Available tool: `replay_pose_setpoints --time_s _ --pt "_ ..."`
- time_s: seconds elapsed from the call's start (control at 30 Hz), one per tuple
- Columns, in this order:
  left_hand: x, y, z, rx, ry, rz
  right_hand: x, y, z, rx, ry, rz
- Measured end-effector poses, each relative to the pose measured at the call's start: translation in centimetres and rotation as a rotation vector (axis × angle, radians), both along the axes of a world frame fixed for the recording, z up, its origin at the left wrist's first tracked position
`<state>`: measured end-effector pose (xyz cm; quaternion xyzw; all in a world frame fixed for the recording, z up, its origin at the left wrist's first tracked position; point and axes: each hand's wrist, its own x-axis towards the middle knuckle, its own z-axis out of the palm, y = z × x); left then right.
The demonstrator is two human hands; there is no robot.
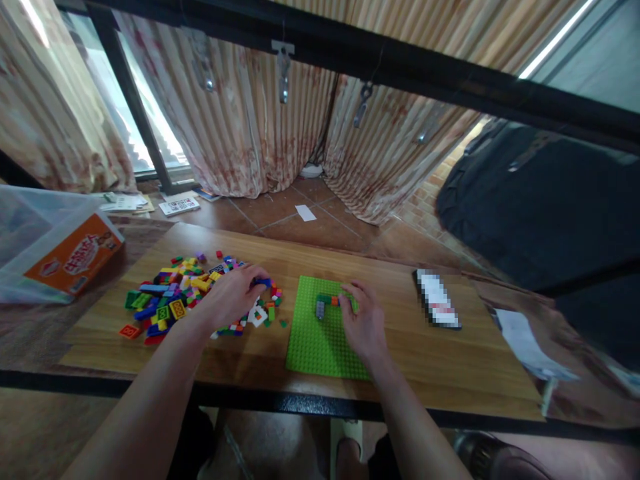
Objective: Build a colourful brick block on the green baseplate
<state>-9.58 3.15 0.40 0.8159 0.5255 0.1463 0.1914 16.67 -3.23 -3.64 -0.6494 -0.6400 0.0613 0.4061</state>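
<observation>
My left hand (235, 293) is over the right side of a heap of loose toy bricks (175, 290). Its thumb and forefinger pinch a blue brick (263, 283). On the bright green baseplate (307, 347), a short row of bricks (327, 299) has green and orange pieces, and a grey-blue brick (320, 310) at its left end points toward me. My right hand (365, 320) is above the baseplate, thumb and forefinger curled around the row's right end. A small dark piece shows at those fingertips, partly hidden.
A clear plastic bin (30, 233) with an orange label stands left of the wooden table (400, 360). On the table's right lies a phone (436, 299) with a blurred screen. A black metal bar (320, 53) with hanging clips crosses overhead. Papers (533, 343) lie at the right.
</observation>
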Motion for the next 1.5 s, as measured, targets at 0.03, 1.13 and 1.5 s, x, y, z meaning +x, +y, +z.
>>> replay_pose_setpoints --time_s 0.03,1.13,1.5 --pt "0.3 -0.1 0.1 -0.006 -0.04 -0.012 0.1 0.0 0.1 0.015 0.015 -0.006" --pt "7.4 -3.2 -3.1 -0.32 -0.475 -0.275 -2.0 -2.9 1.4 -0.438 -0.024 0.178" --pt "8.1 -3.4 -3.7 -0.233 -0.323 -0.227 -3.5 -3.0 1.1 -0.477 -0.178 0.113"
